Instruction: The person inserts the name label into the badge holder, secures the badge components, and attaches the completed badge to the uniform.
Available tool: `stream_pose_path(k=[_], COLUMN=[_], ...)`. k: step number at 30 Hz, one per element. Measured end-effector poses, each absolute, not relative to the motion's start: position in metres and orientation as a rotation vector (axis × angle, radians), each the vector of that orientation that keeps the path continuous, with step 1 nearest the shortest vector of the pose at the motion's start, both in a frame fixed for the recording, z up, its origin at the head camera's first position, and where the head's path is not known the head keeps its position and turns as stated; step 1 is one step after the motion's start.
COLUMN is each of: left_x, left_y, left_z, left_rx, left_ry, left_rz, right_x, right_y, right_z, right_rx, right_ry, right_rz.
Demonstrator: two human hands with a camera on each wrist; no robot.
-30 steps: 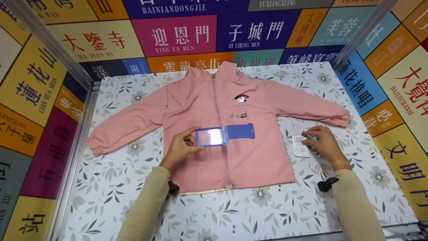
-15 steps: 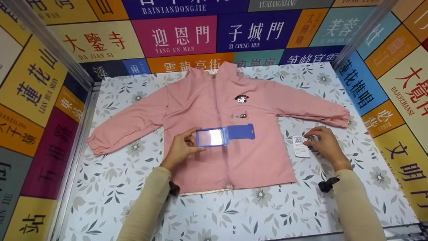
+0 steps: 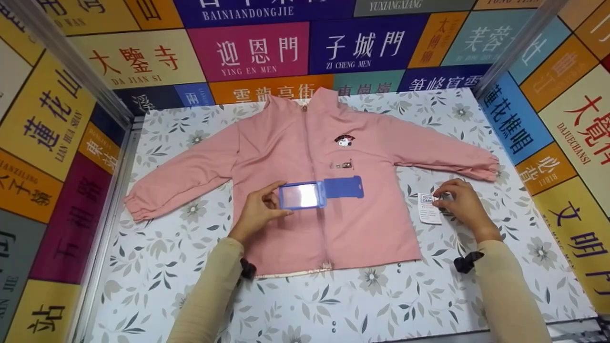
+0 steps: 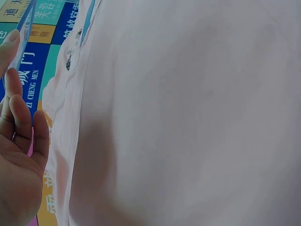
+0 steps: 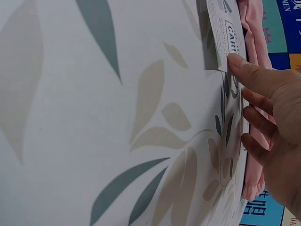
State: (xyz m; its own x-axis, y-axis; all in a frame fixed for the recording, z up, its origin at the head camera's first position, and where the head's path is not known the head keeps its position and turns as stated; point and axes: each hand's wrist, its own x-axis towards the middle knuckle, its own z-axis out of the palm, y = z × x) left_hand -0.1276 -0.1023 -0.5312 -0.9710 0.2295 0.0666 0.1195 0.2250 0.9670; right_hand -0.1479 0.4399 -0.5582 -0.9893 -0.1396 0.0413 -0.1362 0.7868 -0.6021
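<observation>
My left hand [image 3: 259, 208] pinches the left end of a blue card holder [image 3: 325, 193] with a clear window, held over the front of a pink zip jacket [image 3: 281, 152]. From the holder's right side a flat blue flap sticks out. In the left wrist view, thumb and index finger grip the edge of the clear holder [image 4: 24, 40]. To the right of the jacket, my right hand [image 3: 461, 204] pinches a small printed white card [image 3: 430, 214] near its upper right edge. The right wrist view shows the card [image 5: 221, 35] tilted above the table, the thumb on its printed face.
Under the jacket lies a table [image 3: 371, 305] with a leaf and flower pattern. A dog-shaped badge [image 3: 344, 140] and a small metal clip [image 3: 347, 164] are on the jacket's chest. Colourful lettered panels [image 3: 248, 52] wall the table at the back and both sides.
The white card has shifted slightly and tilted a little in my right hand, its printed face turning more into view. My left hand and the card holder have hardly moved.
</observation>
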Motion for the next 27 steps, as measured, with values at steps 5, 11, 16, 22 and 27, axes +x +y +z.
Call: stream_pose_path(k=[5,11,16,22,27], left_x=[-0.127,-0.1261,-0.1263,-0.1268,-0.1271], left_y=[-0.1026,-0.1026,-0.1024,-0.1029,-0.1031], left_z=[-0.5314,-0.5315,-0.5325,-0.5337,-0.5342], left_rx=[0.33,0.325,0.334,0.31,0.289], left_ry=[2.373,2.385,2.38,2.384,2.409], left_rz=[1.877,1.868,1.876,1.87,1.845], right_x=[-0.1487,-0.1484,-0.1477,-0.1446,-0.1447], right_y=[0.4388,0.4383,0.4372,0.4353,0.4348], right_z=[-0.5579,-0.5587,-0.5585,-0.5558,-0.5527], right_rx=[-0.187,-0.15,-0.131,-0.06,-0.017], right_ry=[2.951,2.933,2.928,2.925,2.914], right_rz=[-1.025,-1.034,-1.029,-1.004,-1.012])
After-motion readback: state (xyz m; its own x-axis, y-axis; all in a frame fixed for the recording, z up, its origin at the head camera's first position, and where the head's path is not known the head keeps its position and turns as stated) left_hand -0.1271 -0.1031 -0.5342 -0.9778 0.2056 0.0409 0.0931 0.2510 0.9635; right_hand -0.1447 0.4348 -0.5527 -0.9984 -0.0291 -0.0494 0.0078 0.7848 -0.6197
